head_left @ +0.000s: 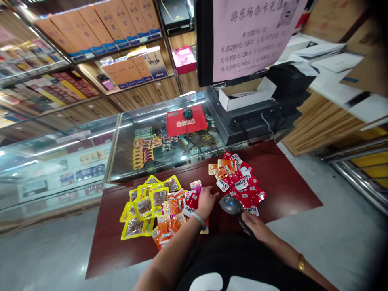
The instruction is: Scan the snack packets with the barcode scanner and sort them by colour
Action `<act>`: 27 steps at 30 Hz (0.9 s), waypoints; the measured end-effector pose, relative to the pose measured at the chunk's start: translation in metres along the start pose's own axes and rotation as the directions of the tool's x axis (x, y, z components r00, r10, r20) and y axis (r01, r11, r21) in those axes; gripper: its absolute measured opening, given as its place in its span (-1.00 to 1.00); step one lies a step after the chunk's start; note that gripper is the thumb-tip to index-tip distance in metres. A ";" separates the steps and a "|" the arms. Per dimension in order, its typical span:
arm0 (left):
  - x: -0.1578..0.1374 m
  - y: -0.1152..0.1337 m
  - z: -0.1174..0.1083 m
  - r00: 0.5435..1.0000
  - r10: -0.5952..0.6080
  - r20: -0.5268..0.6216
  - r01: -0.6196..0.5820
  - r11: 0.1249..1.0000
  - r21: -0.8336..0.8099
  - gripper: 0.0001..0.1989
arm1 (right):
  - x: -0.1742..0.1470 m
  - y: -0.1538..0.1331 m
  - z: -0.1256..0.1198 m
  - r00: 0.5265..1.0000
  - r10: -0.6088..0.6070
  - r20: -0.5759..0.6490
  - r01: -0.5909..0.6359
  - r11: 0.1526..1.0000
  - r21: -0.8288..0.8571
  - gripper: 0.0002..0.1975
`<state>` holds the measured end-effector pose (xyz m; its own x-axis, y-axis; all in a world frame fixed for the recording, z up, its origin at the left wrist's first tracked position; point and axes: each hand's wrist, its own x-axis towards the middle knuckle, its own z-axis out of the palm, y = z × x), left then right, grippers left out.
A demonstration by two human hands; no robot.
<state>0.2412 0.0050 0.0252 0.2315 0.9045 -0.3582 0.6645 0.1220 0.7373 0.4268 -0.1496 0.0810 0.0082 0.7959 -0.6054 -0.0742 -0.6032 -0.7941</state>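
My right hand (256, 224) is wrapped around the handle of a dark grey barcode scanner (232, 205), its head pointing left and a small blue light on top. My left hand (208, 202) is at the right edge of a pile of snack packets, fingers bent loosely and partly hidden, with nothing visible in them. Beside it are red-and-white packets (189, 200) and a pink packet (196, 186). Orange packets (172, 207) and yellow packets (144, 207) spread leftward. A separate heap of red packets (245, 186), with several orange pouches (226, 167), lies beyond the scanner.
The packets rest on a dark red tabletop (112, 246). Behind it stands a glass display counter (127, 171) bearing a red folder (178, 126). A monitor with a pink paper sign (251, 40) and a black machine (239, 117) stand at back right. Boxes (100, 24) fill the shelves.
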 end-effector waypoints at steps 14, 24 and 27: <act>0.022 0.016 0.040 0.943 -0.208 0.261 0.263 0.944 -0.198 -0.65 | -0.016 0.010 -0.019 0.991 0.014 -0.135 -0.012 1.000 0.015 -0.34; -0.029 -0.018 0.004 0.951 -0.189 0.244 0.298 0.766 -0.569 -0.38 | 0.005 -0.014 0.000 0.999 0.025 -0.043 -0.018 0.988 0.155 -0.36; -0.036 -0.014 -0.007 0.953 -0.231 0.197 0.303 0.766 -0.567 -0.37 | 0.010 -0.019 0.003 0.999 0.011 -0.039 -0.007 0.994 0.106 -0.33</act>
<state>0.2191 -0.0269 0.0320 0.2072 0.7532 -0.6244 0.1762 0.5990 0.7811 0.4250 -0.1302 0.0899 0.0460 0.7866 -0.6157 -0.1795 -0.5998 -0.7797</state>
